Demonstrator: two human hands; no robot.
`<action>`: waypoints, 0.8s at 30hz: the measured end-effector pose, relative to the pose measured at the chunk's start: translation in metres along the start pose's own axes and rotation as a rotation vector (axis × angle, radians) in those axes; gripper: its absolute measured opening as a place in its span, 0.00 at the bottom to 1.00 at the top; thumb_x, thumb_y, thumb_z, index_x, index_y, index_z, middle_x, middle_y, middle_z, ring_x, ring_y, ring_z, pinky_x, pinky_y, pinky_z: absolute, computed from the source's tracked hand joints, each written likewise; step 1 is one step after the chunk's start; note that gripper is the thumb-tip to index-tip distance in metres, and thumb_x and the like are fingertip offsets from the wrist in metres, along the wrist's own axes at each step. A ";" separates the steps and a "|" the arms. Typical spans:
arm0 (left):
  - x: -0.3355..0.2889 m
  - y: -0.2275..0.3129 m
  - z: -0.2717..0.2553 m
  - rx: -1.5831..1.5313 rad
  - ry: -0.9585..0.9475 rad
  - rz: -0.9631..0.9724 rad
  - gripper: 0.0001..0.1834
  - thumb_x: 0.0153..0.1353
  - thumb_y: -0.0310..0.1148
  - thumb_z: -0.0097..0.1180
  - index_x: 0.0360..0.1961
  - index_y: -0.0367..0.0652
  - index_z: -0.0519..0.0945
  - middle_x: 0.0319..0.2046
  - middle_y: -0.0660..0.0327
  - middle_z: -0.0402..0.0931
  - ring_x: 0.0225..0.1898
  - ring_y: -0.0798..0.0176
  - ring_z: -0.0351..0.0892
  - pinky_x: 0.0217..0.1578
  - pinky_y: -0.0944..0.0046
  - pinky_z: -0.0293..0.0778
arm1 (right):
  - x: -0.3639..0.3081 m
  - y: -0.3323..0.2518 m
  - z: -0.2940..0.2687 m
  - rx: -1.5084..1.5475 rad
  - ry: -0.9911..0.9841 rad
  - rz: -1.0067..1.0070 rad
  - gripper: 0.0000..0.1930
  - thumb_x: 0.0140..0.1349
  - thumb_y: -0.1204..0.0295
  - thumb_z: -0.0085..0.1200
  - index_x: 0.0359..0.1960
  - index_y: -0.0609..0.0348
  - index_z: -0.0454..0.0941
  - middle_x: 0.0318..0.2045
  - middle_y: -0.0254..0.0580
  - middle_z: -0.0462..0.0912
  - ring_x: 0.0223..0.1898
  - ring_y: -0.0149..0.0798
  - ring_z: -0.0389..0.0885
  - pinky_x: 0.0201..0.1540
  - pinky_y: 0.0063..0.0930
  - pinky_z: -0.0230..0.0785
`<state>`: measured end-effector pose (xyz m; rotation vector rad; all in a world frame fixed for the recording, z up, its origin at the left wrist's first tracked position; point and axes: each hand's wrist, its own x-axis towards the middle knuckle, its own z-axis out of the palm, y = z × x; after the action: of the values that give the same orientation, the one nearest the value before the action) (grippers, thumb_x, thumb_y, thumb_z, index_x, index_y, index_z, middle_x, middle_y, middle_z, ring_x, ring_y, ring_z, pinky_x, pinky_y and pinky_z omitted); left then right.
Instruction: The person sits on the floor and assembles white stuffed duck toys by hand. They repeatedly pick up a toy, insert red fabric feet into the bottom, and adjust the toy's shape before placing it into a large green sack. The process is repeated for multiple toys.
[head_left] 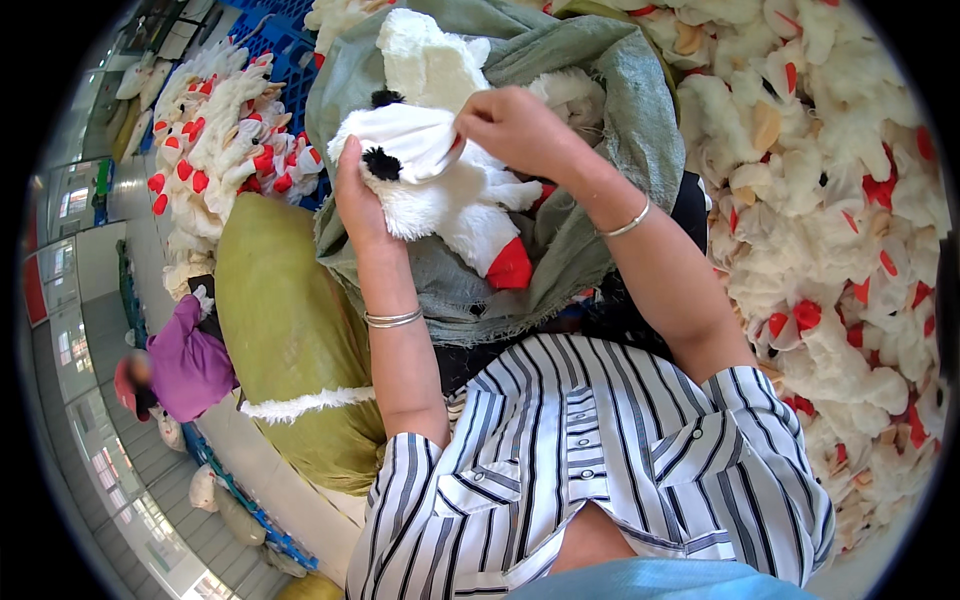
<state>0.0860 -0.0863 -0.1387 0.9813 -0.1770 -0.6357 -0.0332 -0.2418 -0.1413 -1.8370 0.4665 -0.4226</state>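
A white plush toy skin, unstuffed and limp, hangs over the mouth of a grey-green woven sack. It has two black fuzzy patches, a smooth white cloth part and a red tip. My left hand grips its left side, thumb up along the edge and the other fingers mostly hidden beneath. With thumb and forefinger, my right hand pinches the right edge of the smooth cloth. Just beyond lies another white plush piece on the sack. More white plush shows inside the sack behind my right hand.
A large heap of white and red plush skins rises on my right. Another pile lies at the far left near blue plastic crates. A full olive sack stands by my left arm. Someone in purple is farther left.
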 end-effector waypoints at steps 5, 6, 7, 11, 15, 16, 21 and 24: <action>0.001 -0.006 -0.004 0.109 0.021 0.032 0.24 0.66 0.43 0.50 0.55 0.34 0.74 0.50 0.55 0.78 0.50 0.59 0.79 0.52 0.59 0.74 | 0.000 0.002 0.013 0.170 -0.045 -0.026 0.13 0.61 0.69 0.54 0.36 0.70 0.81 0.21 0.34 0.80 0.25 0.25 0.72 0.31 0.21 0.68; 0.002 -0.009 -0.005 0.154 0.034 0.036 0.24 0.66 0.42 0.50 0.55 0.34 0.74 0.50 0.56 0.78 0.50 0.60 0.79 0.51 0.60 0.74 | 0.002 0.003 0.014 0.150 -0.056 -0.005 0.13 0.60 0.69 0.55 0.36 0.71 0.81 0.22 0.34 0.80 0.25 0.25 0.73 0.31 0.21 0.68; -0.001 -0.009 -0.001 0.190 0.036 0.060 0.24 0.66 0.42 0.51 0.55 0.34 0.74 0.50 0.56 0.78 0.49 0.61 0.79 0.51 0.61 0.74 | 0.004 0.006 0.014 0.130 -0.066 0.019 0.14 0.59 0.68 0.57 0.36 0.71 0.81 0.23 0.34 0.81 0.26 0.25 0.74 0.32 0.21 0.69; -0.025 0.000 0.024 0.302 0.023 0.173 0.22 0.65 0.38 0.54 0.53 0.33 0.75 0.48 0.58 0.79 0.47 0.65 0.79 0.48 0.65 0.74 | 0.002 -0.003 0.008 0.142 -0.247 0.166 0.15 0.57 0.66 0.60 0.36 0.70 0.82 0.26 0.33 0.82 0.28 0.25 0.75 0.33 0.20 0.69; -0.029 0.002 0.023 0.428 -0.073 0.255 0.19 0.66 0.39 0.56 0.49 0.33 0.79 0.44 0.60 0.80 0.45 0.69 0.78 0.46 0.69 0.73 | 0.005 0.011 0.016 0.251 -0.158 0.090 0.15 0.57 0.64 0.62 0.34 0.68 0.81 0.25 0.32 0.81 0.26 0.22 0.73 0.29 0.19 0.67; -0.028 0.000 0.020 0.466 -0.097 0.271 0.19 0.66 0.39 0.56 0.49 0.34 0.79 0.44 0.60 0.80 0.45 0.69 0.78 0.46 0.69 0.73 | 0.003 0.004 0.012 0.288 -0.203 0.126 0.15 0.57 0.64 0.62 0.33 0.67 0.81 0.24 0.32 0.80 0.25 0.22 0.73 0.28 0.19 0.66; -0.029 -0.010 0.017 0.546 -0.100 0.329 0.18 0.66 0.39 0.56 0.49 0.35 0.80 0.44 0.63 0.80 0.45 0.71 0.76 0.47 0.69 0.71 | -0.002 -0.002 0.012 0.311 -0.276 0.221 0.12 0.59 0.65 0.60 0.29 0.64 0.80 0.22 0.32 0.79 0.23 0.22 0.71 0.25 0.20 0.63; -0.034 -0.006 0.021 0.608 -0.097 0.369 0.17 0.67 0.38 0.56 0.47 0.35 0.80 0.41 0.64 0.80 0.43 0.73 0.76 0.45 0.70 0.71 | 0.002 -0.014 0.001 0.016 -0.290 0.086 0.11 0.62 0.68 0.53 0.24 0.62 0.77 0.19 0.33 0.77 0.20 0.25 0.71 0.23 0.21 0.63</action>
<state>0.0472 -0.0836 -0.1274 1.4556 -0.6491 -0.2854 -0.0296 -0.2378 -0.1280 -1.8187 0.3397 -0.0974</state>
